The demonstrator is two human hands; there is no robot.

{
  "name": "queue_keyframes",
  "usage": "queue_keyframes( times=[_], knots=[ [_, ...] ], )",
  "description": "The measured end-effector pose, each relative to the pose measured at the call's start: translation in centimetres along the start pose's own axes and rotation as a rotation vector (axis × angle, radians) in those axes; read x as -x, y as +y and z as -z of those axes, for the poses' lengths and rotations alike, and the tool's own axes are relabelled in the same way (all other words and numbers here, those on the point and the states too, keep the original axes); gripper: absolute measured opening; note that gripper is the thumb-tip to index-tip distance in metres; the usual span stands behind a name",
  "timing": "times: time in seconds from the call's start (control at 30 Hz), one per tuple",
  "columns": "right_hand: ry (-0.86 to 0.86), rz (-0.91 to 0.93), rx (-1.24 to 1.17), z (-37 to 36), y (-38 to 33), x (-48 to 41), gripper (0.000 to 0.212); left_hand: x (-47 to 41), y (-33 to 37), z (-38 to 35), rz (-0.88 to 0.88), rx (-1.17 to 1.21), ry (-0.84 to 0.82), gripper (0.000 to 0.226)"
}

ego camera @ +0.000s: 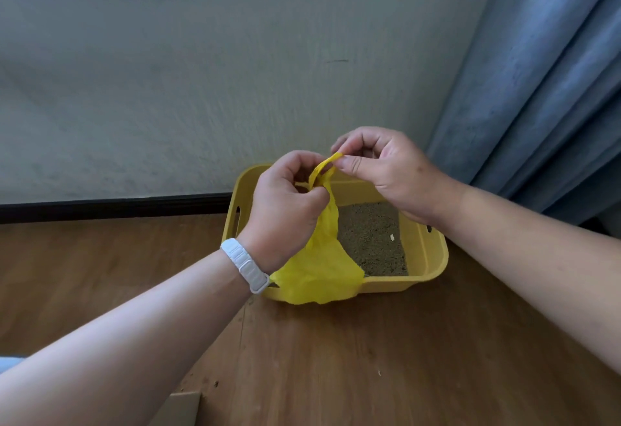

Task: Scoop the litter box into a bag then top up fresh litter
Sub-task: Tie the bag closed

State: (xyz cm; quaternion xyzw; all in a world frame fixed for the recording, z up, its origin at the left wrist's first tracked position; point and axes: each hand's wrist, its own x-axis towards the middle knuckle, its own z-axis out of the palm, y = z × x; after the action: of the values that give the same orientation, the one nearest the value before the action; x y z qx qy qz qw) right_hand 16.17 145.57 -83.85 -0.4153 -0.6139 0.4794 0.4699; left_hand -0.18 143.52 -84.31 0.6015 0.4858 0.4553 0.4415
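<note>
Nearest, at lower left: forearm with white wristband (245, 266). Left grip (285, 203) and right grip (386, 170) both pinching twisted handles of yellow bag (319, 271), centre frame, above litter box (433, 257) on floor (369, 358). Probably tying off after scooping; fresh-litter top-up yet to do.

Your left hand (285, 203) and the yellow bag (319, 271) are covering the near-left corner of the litter box (426, 254) and part of its litter (373, 234). Your right hand (386, 166) is hiding a stretch of the far rim. The bag is concealing whatever it holds. A pale speck (391, 238) is lying in the litter, too small to identify. The bottom edge is cutting off a cardboard piece (178, 409).
</note>
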Motion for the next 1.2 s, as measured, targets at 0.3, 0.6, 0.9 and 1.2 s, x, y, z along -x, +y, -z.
queue_keyframes(
  times=[0.3,0.6,0.9,1.2],
  knots=[
    [-0.108,-0.093,-0.074,-0.9,1.4,-0.4,0.016,-0.2,-0.3,0.3,0.019,0.076,-0.09,0.033],
    [-0.121,-0.168,-0.203,-1.7,2.0,0.3,0.012,-0.4,-1.4,0.9,-0.064,-0.005,-0.148,0.018],
    [-0.088,-0.308,-0.276,-1.4,2.0,0.4,0.015,-0.7,-2.2,1.5,-0.223,-0.229,-0.056,0.027],
    [0.071,-0.626,-0.365,-2.2,1.6,0.1,0.021,-0.6,-3.2,1.9,-0.769,-0.767,0.139,0.011]
  ],
)
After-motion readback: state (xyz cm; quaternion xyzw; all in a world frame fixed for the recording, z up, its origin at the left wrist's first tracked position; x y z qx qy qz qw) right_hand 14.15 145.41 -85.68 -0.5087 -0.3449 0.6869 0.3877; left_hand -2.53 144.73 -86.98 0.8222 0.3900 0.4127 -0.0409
